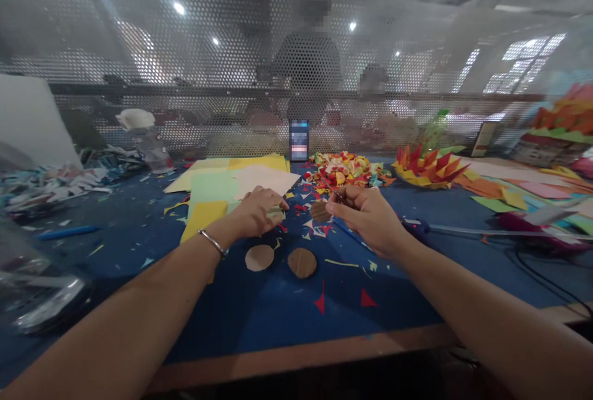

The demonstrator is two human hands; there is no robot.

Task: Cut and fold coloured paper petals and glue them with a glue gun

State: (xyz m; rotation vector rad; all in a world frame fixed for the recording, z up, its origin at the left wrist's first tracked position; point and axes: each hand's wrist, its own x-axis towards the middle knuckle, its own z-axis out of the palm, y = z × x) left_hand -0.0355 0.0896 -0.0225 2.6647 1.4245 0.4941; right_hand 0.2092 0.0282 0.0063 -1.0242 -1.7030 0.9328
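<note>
Near the middle of the desk (264, 326), the right hand (364, 213) seems to pinch a disc (319, 210); the left hand's (263, 210) grip I cannot tell. Dragged low, it could knock the pale disc (259, 258) or brown disc (302, 263) toward the front edge.

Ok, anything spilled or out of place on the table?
Yes: paper scraps litter the blue tabletop beside the right hand, loose rather than heaped; two red offcuts lie apart, nearer the front edge.

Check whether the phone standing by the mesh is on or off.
On: the phone's screen is lit, showing blue, pale and pink patches; blurring hides its content.
</note>
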